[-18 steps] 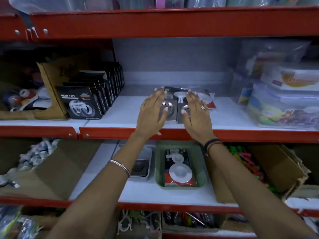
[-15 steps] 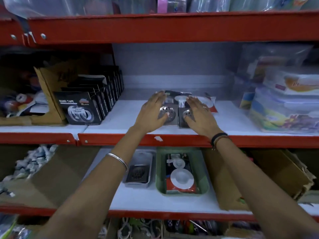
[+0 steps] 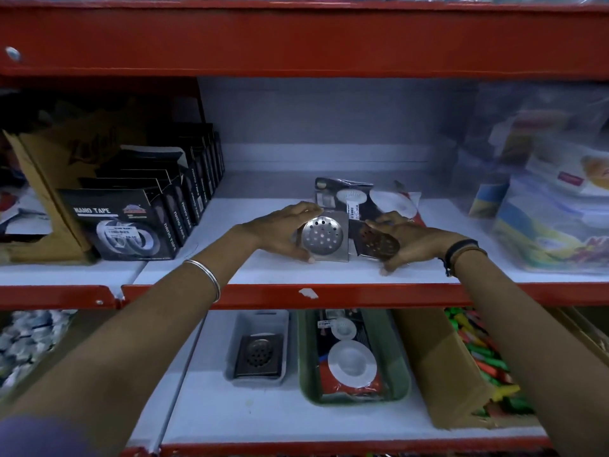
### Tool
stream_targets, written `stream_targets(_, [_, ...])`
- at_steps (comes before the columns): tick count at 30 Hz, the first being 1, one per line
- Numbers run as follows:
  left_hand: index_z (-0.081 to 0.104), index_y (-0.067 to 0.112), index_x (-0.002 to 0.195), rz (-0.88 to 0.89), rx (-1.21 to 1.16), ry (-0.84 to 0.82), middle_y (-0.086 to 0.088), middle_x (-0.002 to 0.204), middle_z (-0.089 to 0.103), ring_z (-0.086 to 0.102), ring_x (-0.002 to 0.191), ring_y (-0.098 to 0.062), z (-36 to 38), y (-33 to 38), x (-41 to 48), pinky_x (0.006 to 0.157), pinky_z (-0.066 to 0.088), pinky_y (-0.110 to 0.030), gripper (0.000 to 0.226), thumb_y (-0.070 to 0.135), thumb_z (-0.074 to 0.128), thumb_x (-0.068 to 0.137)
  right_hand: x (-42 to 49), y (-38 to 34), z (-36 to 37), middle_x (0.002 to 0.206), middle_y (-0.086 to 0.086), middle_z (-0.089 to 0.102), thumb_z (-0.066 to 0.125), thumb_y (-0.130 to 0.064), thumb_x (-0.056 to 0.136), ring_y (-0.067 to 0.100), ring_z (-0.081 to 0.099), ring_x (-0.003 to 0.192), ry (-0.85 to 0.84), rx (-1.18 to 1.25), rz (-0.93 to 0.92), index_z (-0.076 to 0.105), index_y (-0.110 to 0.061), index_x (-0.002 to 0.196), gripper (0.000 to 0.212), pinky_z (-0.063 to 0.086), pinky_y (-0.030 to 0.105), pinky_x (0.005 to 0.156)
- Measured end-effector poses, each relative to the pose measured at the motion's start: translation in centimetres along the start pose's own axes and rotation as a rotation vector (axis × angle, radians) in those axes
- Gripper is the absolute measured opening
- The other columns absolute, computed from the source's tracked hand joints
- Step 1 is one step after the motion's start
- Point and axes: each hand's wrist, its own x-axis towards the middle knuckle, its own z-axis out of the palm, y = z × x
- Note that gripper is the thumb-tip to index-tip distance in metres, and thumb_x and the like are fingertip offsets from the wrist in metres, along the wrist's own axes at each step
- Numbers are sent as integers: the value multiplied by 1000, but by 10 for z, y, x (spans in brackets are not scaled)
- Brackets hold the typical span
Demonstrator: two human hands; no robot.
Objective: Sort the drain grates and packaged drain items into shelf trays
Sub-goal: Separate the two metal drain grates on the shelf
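Two square steel drain grates sit on the middle shelf. My left hand [image 3: 280,230] grips the left drain grate [image 3: 324,237] by its left edge, tilting it up. My right hand [image 3: 412,242] holds the right drain grate [image 3: 377,244], also tilted. Behind them lie packaged drain items [image 3: 356,197], one in a dark pack and one in a red-and-white pack [image 3: 400,202]. On the lower shelf a grey tray [image 3: 230,354] holds one grate [image 3: 258,356], and a green tray [image 3: 398,367] holds packaged drain items [image 3: 349,357].
Black Nano Tape boxes [image 3: 122,222] stand in a cardboard display at the left. Clear plastic containers [image 3: 553,206] fill the shelf's right side. A cardboard box [image 3: 438,367] of coloured pieces sits right of the green tray. The red shelf beam [image 3: 296,295] runs under my wrists.
Both hands went from lying flat over the grates to gripping them by their outer edges and tipping them up. The view moved closer to the shelf.
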Motion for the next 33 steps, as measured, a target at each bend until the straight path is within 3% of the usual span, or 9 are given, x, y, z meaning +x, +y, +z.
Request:
stream_targets(7, [18,19,151,82,43,51,3,146,24,29,136,-17,4,-2,2,114,33,-34,105,64,68,71,2,5,1,139,-3,31,81,-50,63,22,28,132,94,53,-72,26,-29,147,103,20,27,106])
stream_targets(13, [13,19,152,46,-2,-18,-3,135,30,38,125,-19,3,-3,0,107,37,-28,105,59,70,72,7,8,8,144,-7,22,77,-67,52,23,25,135,66,65,-46,18,-33,148,117,24,42,116])
stream_targets(19, [38,19,139,36,29,49,1,115,40,52,105,-18,-2,7,3,92,48,-29,91,57,76,66,10,8,2,127,-12,26,74,-70,50,23,30,129,56,76,-72,27,-32,144,112,29,40,114])
stream_targets(23, [31,19,144,-12,-120,144,-4,132,45,50,118,-20,-15,-5,-9,103,41,-30,98,37,84,63,7,9,5,141,-6,22,77,-68,47,24,22,136,72,115,-46,16,-36,147,121,23,43,116])
stream_targets(26, [17,17,150,-145,-231,162,-7,147,38,42,132,-23,-26,-33,-25,105,30,-24,107,25,84,67,5,11,7,136,-3,29,75,-74,38,25,27,133,105,111,-12,20,-35,144,126,27,46,114])
stream_targets(29, [12,18,151,-257,-279,108,-7,146,38,40,133,-23,-27,-57,-35,109,30,-26,107,19,83,70,3,8,6,132,1,42,72,-75,39,25,38,125,103,91,-23,32,-33,135,112,31,41,107])
stream_targets(33, [9,21,151,-346,-322,15,-4,142,41,42,131,-22,-14,-77,-30,115,31,-32,110,25,83,70,-5,2,1,127,-2,48,72,-69,43,22,39,121,179,60,-44,42,-34,126,95,23,33,98])
